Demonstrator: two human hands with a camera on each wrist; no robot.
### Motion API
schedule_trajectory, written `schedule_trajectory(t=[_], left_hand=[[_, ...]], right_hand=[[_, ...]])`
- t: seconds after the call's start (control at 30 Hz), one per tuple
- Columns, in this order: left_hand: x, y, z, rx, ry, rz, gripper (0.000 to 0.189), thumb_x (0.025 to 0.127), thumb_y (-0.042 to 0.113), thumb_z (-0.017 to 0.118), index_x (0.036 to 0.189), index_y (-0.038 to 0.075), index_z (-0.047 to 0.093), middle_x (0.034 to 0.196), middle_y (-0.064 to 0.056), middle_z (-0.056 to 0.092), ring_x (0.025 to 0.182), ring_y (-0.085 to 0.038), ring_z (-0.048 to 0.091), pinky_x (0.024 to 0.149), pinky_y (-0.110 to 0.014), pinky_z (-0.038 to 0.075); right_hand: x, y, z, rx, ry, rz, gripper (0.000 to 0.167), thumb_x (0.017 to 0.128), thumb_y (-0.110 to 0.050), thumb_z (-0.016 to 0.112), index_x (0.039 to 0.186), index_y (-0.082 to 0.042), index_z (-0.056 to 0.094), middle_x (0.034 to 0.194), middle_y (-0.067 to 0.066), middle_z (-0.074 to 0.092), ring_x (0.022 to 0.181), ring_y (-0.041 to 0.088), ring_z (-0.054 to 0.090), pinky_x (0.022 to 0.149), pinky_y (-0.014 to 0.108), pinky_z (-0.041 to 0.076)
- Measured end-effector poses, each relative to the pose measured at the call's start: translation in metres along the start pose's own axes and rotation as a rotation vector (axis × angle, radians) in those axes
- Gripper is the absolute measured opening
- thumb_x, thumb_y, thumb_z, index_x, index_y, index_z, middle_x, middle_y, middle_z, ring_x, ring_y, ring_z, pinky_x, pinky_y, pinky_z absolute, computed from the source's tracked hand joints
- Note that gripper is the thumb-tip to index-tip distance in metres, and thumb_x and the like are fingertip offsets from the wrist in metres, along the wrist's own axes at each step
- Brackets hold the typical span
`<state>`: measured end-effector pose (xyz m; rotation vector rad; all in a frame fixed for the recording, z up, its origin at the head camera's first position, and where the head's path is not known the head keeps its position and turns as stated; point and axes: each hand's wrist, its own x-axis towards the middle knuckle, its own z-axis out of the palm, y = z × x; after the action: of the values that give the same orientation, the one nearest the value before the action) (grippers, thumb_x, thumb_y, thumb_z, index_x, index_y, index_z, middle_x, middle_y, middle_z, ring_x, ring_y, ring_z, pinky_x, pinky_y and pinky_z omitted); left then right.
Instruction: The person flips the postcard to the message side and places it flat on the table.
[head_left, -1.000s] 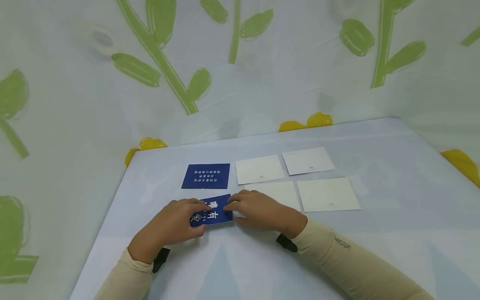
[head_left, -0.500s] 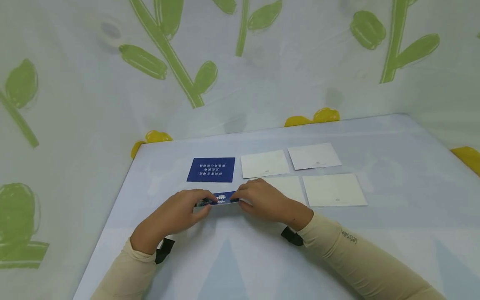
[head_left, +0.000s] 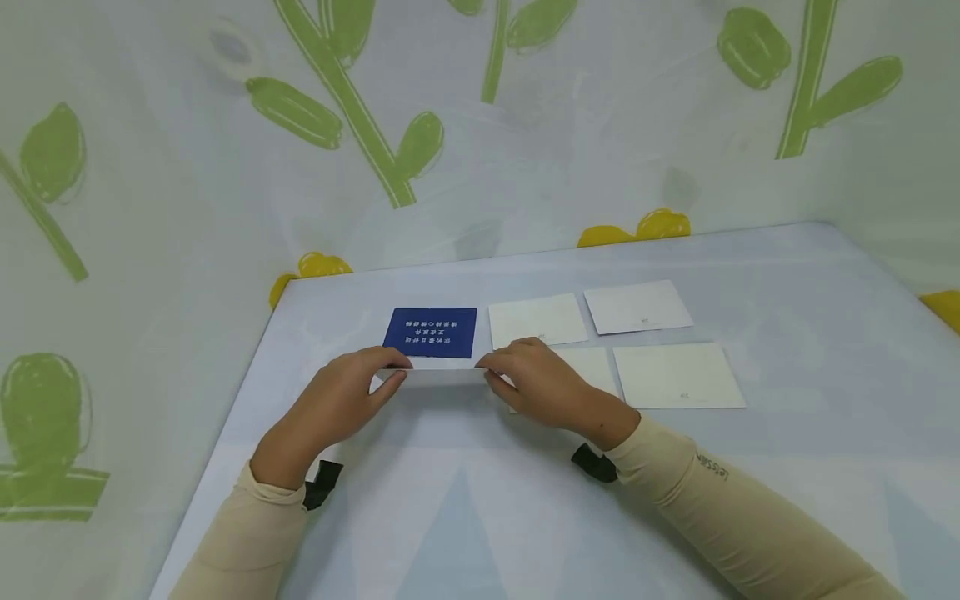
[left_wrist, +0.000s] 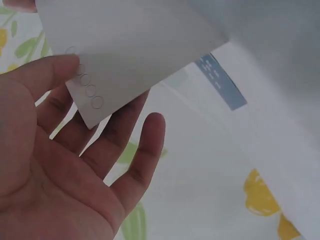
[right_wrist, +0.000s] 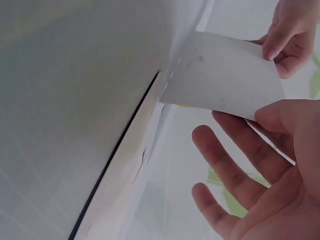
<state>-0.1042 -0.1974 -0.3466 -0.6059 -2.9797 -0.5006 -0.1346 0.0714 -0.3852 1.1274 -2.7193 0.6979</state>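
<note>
Both hands pinch a postcard (head_left: 446,374) by its opposite ends, thumbs on the pale back and fingers behind. From the head it shows almost edge-on, raised off the table. My left hand (head_left: 342,396) grips the left end; in the left wrist view the postcard's back (left_wrist: 140,45) carries a row of small printed circles near the thumb. My right hand (head_left: 543,383) has the right end; its other fingers spread loosely below the postcard (right_wrist: 225,72) in the right wrist view. Just beyond lies a blue card (head_left: 431,333) with white characters.
Pale cards lie to the right in two rows: one at back middle (head_left: 536,323), one at back right (head_left: 637,307), one at front right (head_left: 678,377). Another pale card (head_left: 592,371) is partly covered by my right hand. A leaf-patterned sheet (head_left: 562,167) rises behind the table (head_left: 787,333).
The postcard was tipped up from the table by both hands. Its blue printed face has turned away, leaving the pale back toward me. The hands rose slightly; the other cards stayed put.
</note>
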Motion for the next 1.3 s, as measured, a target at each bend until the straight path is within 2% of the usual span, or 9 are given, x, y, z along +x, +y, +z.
schedule_trajectory(t=[0.13,0.3,0.53,0.67,0.93,1.03,1.13,1.2,1.3], left_hand=[[0.001,-0.003,0.001,-0.03,0.013,-0.046,0.017,0.099,0.017,0.064,0.112,0.01,0.071,0.112,-0.005,0.074,0.101,-0.027,0.068,0.087,-0.045,0.056],[0.004,-0.003,0.004,-0.068,0.033,-0.083,0.014,0.098,0.018,0.064,0.109,0.012,0.07,0.11,-0.006,0.074,0.089,-0.026,0.064,0.076,-0.039,0.055],[0.006,-0.003,0.013,-0.16,0.01,-0.177,0.02,0.096,0.019,0.068,0.114,0.013,0.067,0.103,-0.005,0.069,0.078,-0.019,0.055,0.064,-0.029,0.049],[0.009,-0.002,0.017,-0.165,0.014,-0.187,0.028,0.092,0.017,0.072,0.119,0.012,0.065,0.114,-0.008,0.068,0.083,-0.021,0.057,0.069,-0.029,0.051],[0.013,0.0,0.024,-0.166,-0.04,-0.25,0.045,0.089,0.019,0.077,0.129,0.014,0.057,0.128,-0.012,0.061,0.105,-0.027,0.057,0.092,-0.042,0.054],[0.015,0.0,0.027,-0.162,-0.052,-0.252,0.052,0.087,0.018,0.079,0.131,0.013,0.053,0.132,-0.014,0.058,0.113,-0.029,0.056,0.099,-0.046,0.052],[0.016,0.0,0.029,-0.143,-0.057,-0.244,0.054,0.085,0.017,0.081,0.131,0.013,0.053,0.132,-0.015,0.056,0.114,-0.03,0.056,0.1,-0.047,0.051],[0.016,0.0,0.03,-0.128,-0.064,-0.241,0.055,0.084,0.017,0.082,0.131,0.014,0.054,0.132,-0.015,0.055,0.112,-0.03,0.057,0.099,-0.046,0.052],[0.014,0.001,0.031,-0.097,-0.068,-0.234,0.055,0.083,0.017,0.083,0.131,0.015,0.056,0.131,-0.016,0.054,0.11,-0.031,0.058,0.098,-0.046,0.053]], right_hand=[[0.001,0.001,-0.001,0.082,-0.001,0.013,0.021,0.097,-0.009,0.061,0.115,-0.006,0.072,0.095,0.001,0.077,0.083,0.011,0.068,0.087,0.034,0.056],[0.001,-0.002,-0.004,0.151,-0.018,0.099,0.026,0.099,-0.012,0.06,0.123,-0.007,0.068,0.092,0.0,0.076,0.08,0.009,0.066,0.072,0.026,0.054],[0.0,-0.001,-0.004,0.186,-0.03,0.137,0.042,0.096,-0.011,0.065,0.137,-0.013,0.058,0.084,-0.001,0.075,0.062,0.002,0.056,0.064,0.023,0.047],[0.0,0.001,-0.002,0.193,-0.036,0.123,0.049,0.094,-0.008,0.066,0.141,-0.013,0.052,0.083,-0.002,0.074,0.062,0.002,0.057,0.058,0.02,0.048],[0.002,0.001,-0.001,0.194,-0.125,0.184,0.057,0.092,-0.009,0.069,0.145,-0.016,0.046,0.082,-0.005,0.071,0.063,0.005,0.056,0.06,0.02,0.049],[0.004,0.0,0.0,0.172,-0.164,0.229,0.058,0.092,-0.012,0.07,0.144,-0.02,0.046,0.086,-0.005,0.07,0.068,0.008,0.058,0.064,0.021,0.051],[0.005,-0.001,0.0,0.105,-0.181,0.245,0.056,0.091,-0.015,0.073,0.141,-0.022,0.05,0.094,-0.002,0.07,0.078,0.011,0.06,0.071,0.023,0.053],[0.004,-0.001,0.001,0.039,-0.166,0.221,0.051,0.089,-0.017,0.075,0.137,-0.022,0.055,0.101,0.001,0.067,0.084,0.014,0.059,0.074,0.026,0.054],[0.002,-0.001,0.001,-0.051,-0.109,0.156,0.042,0.088,-0.018,0.077,0.128,-0.021,0.064,0.116,0.005,0.063,0.1,0.019,0.059,0.086,0.031,0.055]])
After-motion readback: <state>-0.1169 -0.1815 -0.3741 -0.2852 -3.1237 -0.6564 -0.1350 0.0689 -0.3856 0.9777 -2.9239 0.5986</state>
